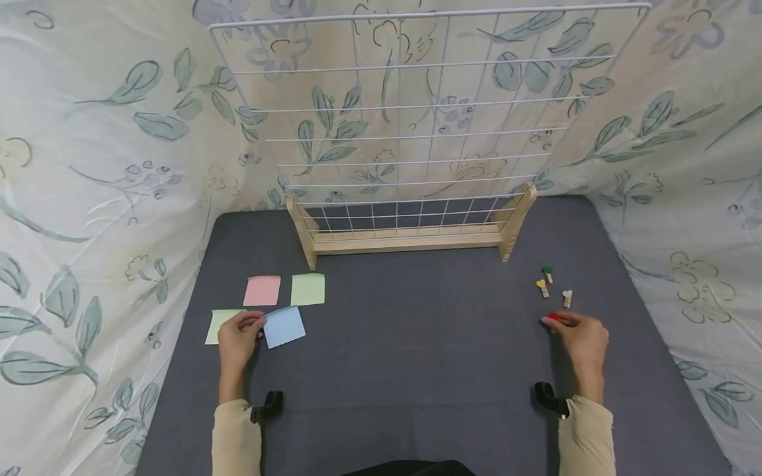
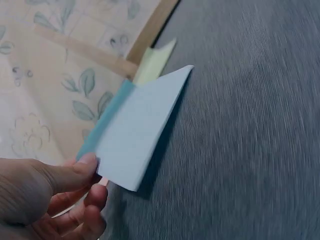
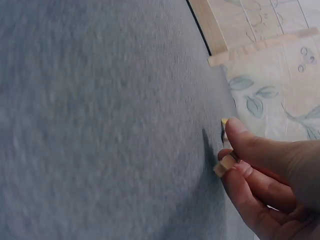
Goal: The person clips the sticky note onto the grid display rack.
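My left hand pinches a blue sticky note by its left edge between thumb and fingers. In the left wrist view the note tilts up over the cloth, a darker strip along one edge. A pale green note lies partly behind that hand. Farther back lie a pink note and another green note. Over on the right, my right hand pinches a small wooden clothespin with a red top; its wooden end sticks out between the fingers in the right wrist view.
Three more mini clothespins, green-topped, yellow-topped and white-topped, lie beyond the right hand. At the back of the dark tabletop, a white wire grid leans back in a wooden stand. Floral cloth hangs around.
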`<state>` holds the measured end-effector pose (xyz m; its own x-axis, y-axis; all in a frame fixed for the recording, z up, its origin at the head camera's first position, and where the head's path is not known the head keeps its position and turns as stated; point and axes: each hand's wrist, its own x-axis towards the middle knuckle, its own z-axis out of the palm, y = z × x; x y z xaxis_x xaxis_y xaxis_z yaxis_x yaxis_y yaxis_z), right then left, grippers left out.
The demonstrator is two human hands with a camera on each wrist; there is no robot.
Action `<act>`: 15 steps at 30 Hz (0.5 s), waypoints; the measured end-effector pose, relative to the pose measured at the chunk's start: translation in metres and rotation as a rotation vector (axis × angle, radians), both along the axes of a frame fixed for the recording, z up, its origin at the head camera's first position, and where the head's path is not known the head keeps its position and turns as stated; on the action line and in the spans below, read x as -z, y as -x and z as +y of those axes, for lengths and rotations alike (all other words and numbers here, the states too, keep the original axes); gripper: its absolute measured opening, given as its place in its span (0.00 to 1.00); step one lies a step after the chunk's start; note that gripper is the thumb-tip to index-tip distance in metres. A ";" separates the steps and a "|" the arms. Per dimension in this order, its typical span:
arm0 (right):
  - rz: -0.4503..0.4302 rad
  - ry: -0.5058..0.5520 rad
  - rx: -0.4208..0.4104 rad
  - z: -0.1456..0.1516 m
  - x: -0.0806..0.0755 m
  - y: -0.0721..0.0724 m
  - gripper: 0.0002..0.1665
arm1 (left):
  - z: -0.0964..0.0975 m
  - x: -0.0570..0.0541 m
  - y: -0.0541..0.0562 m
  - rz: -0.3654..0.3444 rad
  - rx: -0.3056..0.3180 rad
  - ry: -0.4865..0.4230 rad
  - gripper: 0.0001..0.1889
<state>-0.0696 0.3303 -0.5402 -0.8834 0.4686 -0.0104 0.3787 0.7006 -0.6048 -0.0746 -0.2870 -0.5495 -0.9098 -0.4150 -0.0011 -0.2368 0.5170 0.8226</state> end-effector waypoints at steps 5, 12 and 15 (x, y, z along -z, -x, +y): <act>0.002 -0.003 -0.030 -0.011 -0.005 0.006 0.19 | 0.012 0.000 0.010 0.014 0.065 -0.179 0.08; 0.018 0.009 -0.115 -0.030 -0.010 0.021 0.18 | 0.036 -0.005 0.026 0.011 0.125 -0.328 0.08; 0.051 0.022 -0.181 -0.040 -0.011 0.028 0.17 | 0.048 -0.007 0.033 0.014 0.159 -0.380 0.09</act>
<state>-0.0975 0.2905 -0.5296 -0.9528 0.3023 0.0281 0.2162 0.7405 -0.6363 -0.1079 -0.2388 -0.5421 -0.9636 -0.2417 -0.1144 -0.1659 0.2049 0.9646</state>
